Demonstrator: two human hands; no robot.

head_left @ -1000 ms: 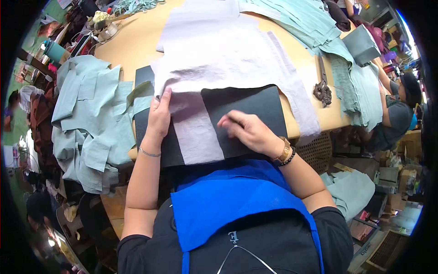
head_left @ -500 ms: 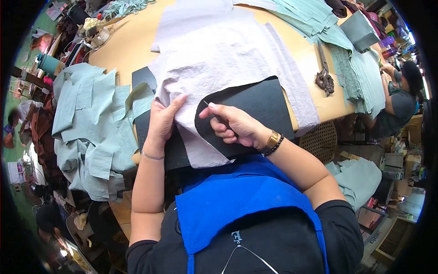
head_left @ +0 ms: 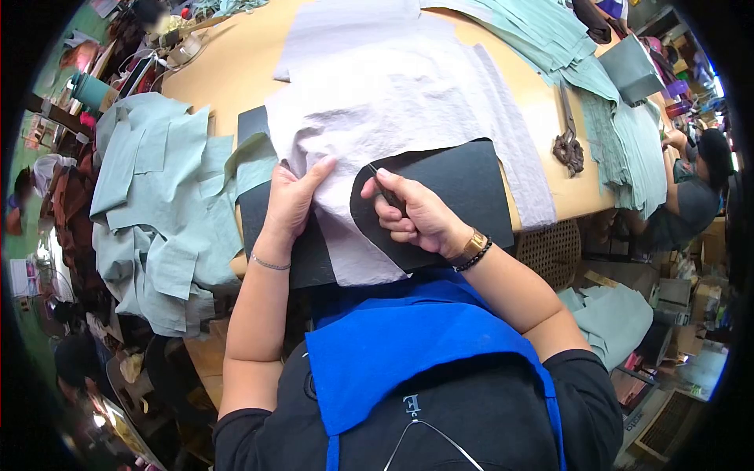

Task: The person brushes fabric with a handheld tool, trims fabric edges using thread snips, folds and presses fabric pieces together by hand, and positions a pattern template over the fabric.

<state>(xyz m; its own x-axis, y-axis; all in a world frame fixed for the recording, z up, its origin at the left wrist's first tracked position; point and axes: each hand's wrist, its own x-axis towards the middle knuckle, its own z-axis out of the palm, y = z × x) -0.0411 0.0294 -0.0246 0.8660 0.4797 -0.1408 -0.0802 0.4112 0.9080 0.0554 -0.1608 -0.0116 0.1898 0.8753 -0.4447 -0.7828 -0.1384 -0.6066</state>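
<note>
Pale lilac fabric (head_left: 377, 102) lies across the table and over a dark board (head_left: 448, 188) at its front edge. My left hand (head_left: 292, 196) is closed on the fabric's left part, thumb on top, where the cloth is creased. A small dark pointed tool (head_left: 389, 192), probably snips or tweezers, is gripped in my right hand (head_left: 412, 212). Its tip is at the curved edge of the fabric, over the board. A narrow end of the fabric hangs toward my blue apron (head_left: 424, 337).
Green fabric pieces (head_left: 157, 212) drape over the table's left side. Large scissors (head_left: 567, 141) lie on the right, beside stacked green cloth (head_left: 628, 149) and a grey-green box (head_left: 631, 69). Another person (head_left: 695, 184) is at the far right. A woven chair (head_left: 550, 253) stands below the table edge.
My left hand has taken a fold of the fabric and shifted it rightward. My right hand has moved up to the fabric's curved edge, and the tool in it now shows.
</note>
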